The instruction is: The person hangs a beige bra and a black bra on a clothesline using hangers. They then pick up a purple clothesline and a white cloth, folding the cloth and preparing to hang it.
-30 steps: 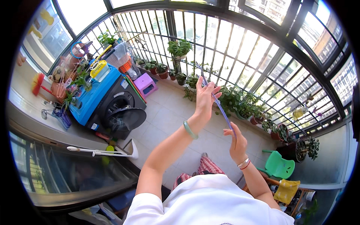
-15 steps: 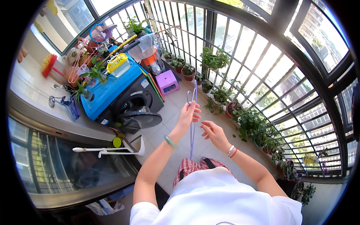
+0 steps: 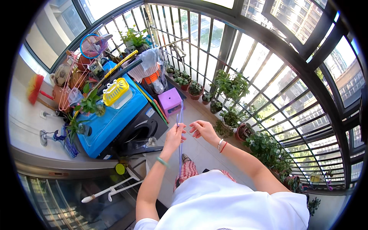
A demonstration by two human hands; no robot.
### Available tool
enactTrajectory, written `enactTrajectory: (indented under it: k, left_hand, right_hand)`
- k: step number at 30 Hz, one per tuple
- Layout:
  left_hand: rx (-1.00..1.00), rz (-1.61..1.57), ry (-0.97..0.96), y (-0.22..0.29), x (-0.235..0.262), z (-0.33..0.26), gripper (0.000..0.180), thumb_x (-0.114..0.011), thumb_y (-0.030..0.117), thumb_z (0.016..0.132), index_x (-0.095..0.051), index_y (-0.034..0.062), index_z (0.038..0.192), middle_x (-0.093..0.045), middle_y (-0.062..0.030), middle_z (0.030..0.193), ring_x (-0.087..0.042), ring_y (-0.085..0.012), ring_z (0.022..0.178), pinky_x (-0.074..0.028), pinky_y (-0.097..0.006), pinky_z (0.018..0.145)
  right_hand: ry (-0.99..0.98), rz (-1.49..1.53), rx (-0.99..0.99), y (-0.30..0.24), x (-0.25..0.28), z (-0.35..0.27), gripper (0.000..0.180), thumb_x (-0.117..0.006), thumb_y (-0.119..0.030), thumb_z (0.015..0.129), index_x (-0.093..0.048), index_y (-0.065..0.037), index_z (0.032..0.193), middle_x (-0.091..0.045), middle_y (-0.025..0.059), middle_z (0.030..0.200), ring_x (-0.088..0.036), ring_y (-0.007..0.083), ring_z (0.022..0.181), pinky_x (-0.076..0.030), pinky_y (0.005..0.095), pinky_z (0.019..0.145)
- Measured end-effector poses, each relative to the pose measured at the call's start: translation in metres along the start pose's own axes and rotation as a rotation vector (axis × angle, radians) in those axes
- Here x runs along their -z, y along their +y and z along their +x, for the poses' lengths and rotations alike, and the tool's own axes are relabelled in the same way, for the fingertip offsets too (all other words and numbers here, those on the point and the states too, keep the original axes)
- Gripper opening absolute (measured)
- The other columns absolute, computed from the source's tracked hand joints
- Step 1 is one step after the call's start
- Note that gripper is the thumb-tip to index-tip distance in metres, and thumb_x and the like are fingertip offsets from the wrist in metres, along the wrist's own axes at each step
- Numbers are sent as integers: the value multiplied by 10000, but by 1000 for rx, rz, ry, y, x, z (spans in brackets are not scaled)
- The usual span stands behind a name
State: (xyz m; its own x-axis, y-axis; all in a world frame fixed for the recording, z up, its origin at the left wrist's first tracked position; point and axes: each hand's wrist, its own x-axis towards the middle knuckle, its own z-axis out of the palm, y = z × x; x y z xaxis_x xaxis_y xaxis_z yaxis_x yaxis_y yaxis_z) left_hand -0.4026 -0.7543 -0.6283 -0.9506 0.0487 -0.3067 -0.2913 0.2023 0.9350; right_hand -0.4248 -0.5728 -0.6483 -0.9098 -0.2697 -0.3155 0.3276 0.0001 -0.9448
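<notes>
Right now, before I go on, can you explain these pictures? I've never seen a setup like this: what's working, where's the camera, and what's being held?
There's no machine at work, just a person's two bare hands. A wide fisheye camera on the head looks down, so straight edges bend. The left hand grips a long, thin purple hanger; the right hand is close by, with nothing visible in it. To the left, the bright blue top of a black front-loading washing machine carries a yellow plastic basket, among other things.
</notes>
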Motion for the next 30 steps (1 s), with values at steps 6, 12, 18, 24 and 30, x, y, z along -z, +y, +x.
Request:
enactTrajectory:
  k: [6, 12, 18, 24, 30]
  left_hand:
    - [56, -44, -16, 15, 47, 82, 426, -422, 405, 995, -602, 31, 1089, -659, -105, 866, -661, -163, 590, -506, -272, 498]
    - [-50, 182, 109, 27, 78, 158, 439, -425, 444, 984, -622, 52, 1010, -670, -97, 742, -659, -181, 560, -496, -327, 553]
    - [-154, 483, 251, 26, 100, 238, 408, -406, 385, 997, -589, 30, 914, -604, -130, 808, -603, -381, 825, -471, -465, 692]
    - [-171, 345, 304, 21, 111, 313, 326, -425, 273, 999, -568, 11, 869, -563, -146, 816, -579, -350, 839, -452, -427, 730]
    - [-9, 347, 265, 34, 112, 378, 338, -402, 284, 1016, -585, 21, 907, -630, -129, 841, -606, -297, 845, -463, -376, 762]
  right_hand:
    - [78, -2, -30, -21, -15, 117, 312, -482, -263, 986, -639, 4, 1022, -688, 75, 817, -637, 104, 602, -528, 238, 540]
    - [148, -18, -5, -34, -22, 250, 319, -489, -248, 984, -657, 24, 972, -687, 93, 789, -653, 135, 622, -540, 257, 539]
    - [172, -59, -10, -52, -21, 398, 330, -495, -260, 977, -648, 32, 984, -688, 113, 824, -666, 155, 665, -551, 270, 573]
    - [301, -112, 40, -63, -18, 564, 318, -552, -263, 940, -658, 34, 983, -676, 95, 820, -656, 141, 652, -530, 267, 545]
    - [414, -465, 66, -55, -3, 698, 540, -648, -300, 845, -505, 43, 1236, -653, 239, 1031, -634, 360, 979, -483, 397, 871]
